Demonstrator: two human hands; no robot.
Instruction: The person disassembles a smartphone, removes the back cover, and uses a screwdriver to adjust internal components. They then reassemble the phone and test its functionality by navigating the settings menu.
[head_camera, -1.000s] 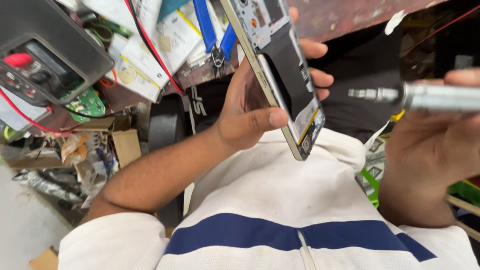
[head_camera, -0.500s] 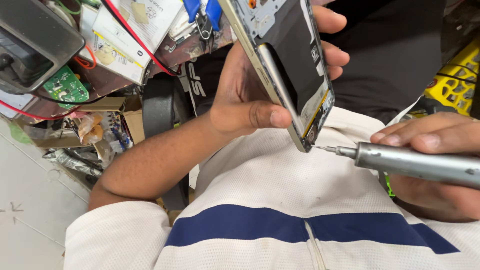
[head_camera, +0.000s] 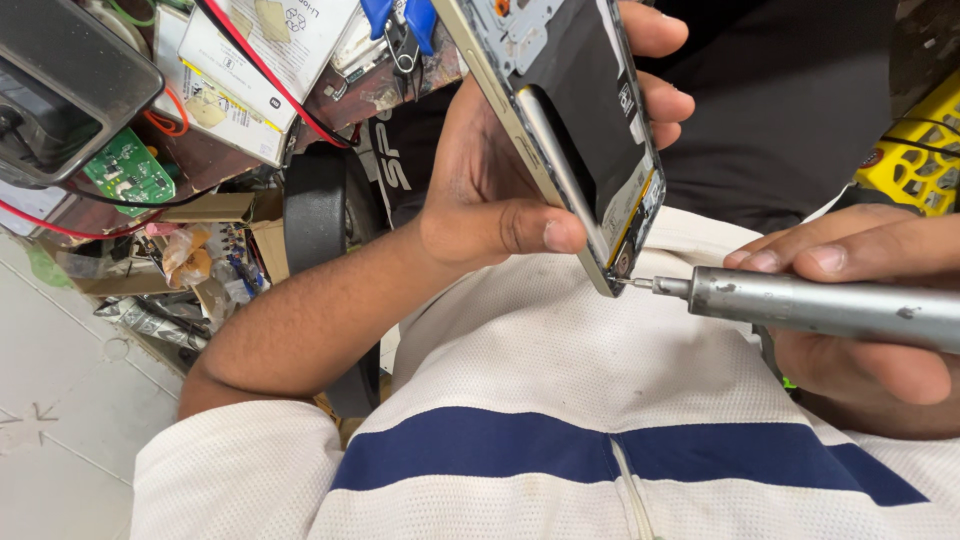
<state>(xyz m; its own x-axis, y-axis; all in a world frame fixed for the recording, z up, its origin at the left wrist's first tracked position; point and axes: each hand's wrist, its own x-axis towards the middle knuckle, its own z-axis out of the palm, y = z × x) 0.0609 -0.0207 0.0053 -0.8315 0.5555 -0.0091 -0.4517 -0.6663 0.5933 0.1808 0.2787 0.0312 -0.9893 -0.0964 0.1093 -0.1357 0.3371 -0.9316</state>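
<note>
My left hand (head_camera: 500, 190) grips an opened phone (head_camera: 580, 130) with its back cover off, so the black battery and grey metal frame show. It is held tilted above my lap, thumb on its near edge and fingers wrapped behind. My right hand (head_camera: 870, 320) holds a grey metal electric screwdriver (head_camera: 820, 305) lying level. Its thin bit touches the phone's lower corner.
A cluttered workbench (head_camera: 340, 100) lies upper left with a black meter (head_camera: 60, 80), a green circuit board (head_camera: 130, 170), red wires, white boxes and blue-handled pliers (head_camera: 400, 20). A yellow tool case (head_camera: 910, 160) sits at the right. My white shirt with a blue stripe fills the bottom.
The screwdriver dropped from beside the phone and moved left until its bit reached the phone's lower corner. The phone stayed in my left hand, now closer in view.
</note>
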